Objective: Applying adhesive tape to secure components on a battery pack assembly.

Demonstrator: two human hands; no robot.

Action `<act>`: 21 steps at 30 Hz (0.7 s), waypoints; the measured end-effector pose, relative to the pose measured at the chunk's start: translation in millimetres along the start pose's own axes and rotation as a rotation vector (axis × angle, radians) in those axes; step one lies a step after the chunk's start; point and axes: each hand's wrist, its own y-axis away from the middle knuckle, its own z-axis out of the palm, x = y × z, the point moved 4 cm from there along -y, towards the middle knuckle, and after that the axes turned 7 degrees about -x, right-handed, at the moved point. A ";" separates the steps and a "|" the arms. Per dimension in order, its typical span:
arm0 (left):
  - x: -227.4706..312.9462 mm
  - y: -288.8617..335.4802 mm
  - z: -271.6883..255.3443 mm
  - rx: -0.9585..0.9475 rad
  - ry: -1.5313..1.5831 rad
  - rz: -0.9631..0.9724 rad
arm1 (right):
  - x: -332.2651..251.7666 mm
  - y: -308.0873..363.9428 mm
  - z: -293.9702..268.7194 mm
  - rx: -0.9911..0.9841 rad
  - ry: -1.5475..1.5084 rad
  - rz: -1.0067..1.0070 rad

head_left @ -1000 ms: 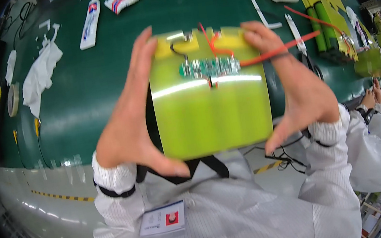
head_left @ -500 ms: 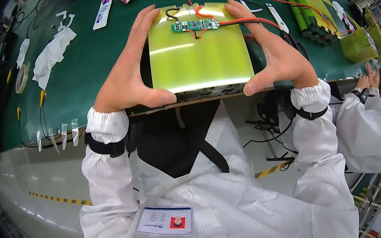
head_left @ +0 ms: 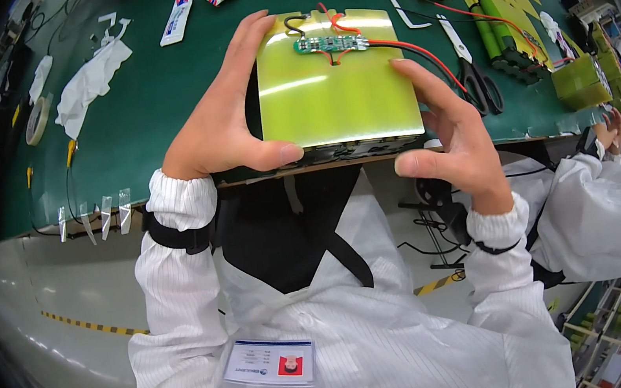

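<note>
A flat yellow-green battery pack (head_left: 335,87) lies at the near edge of the green table (head_left: 158,128). A small green circuit board (head_left: 331,44) with red and black wires sits on its top. My left hand (head_left: 225,122) grips the pack's left side, thumb along the front edge. My right hand (head_left: 448,131) holds the right front corner, with its fingers curled under the edge.
Scissors (head_left: 472,72) and green cylindrical cells (head_left: 498,29) lie to the right, with another yellow-green pack (head_left: 579,81) beyond. A white cloth (head_left: 85,87), a tape roll (head_left: 38,121) and a white tube (head_left: 176,18) lie to the left. Tape strips (head_left: 103,215) hang off the table edge. A co-worker in white (head_left: 613,199) stands at right.
The pack, held up close to the camera a second ago, has come down onto the table's near edge. Both hands stay on its sides.
</note>
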 end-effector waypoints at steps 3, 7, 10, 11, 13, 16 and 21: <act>0.0 0.2 0.1 0.008 0.007 0.002 | -1.5 -6.6 15.9 0.175 -0.099 0.064; 0.7 2.3 0.9 0.023 0.049 -0.025 | 1.5 -10.5 31.0 0.274 0.359 -0.180; -0.2 1.4 1.8 0.017 0.151 -0.070 | 5.0 -7.8 34.3 0.348 0.431 -0.241; 1.5 1.1 -0.1 0.005 0.080 -0.012 | 5.2 -6.0 35.8 0.384 0.484 -0.281; 2.5 0.5 -2.4 -0.013 0.017 0.036 | 6.7 -5.1 39.8 0.396 0.450 -0.283; 3.0 -0.2 -0.8 0.001 0.101 0.104 | 8.5 -5.8 39.4 0.381 0.451 -0.332; 1.7 -1.5 -3.5 -0.068 0.037 0.108 | 7.9 -7.1 36.2 0.322 0.436 -0.402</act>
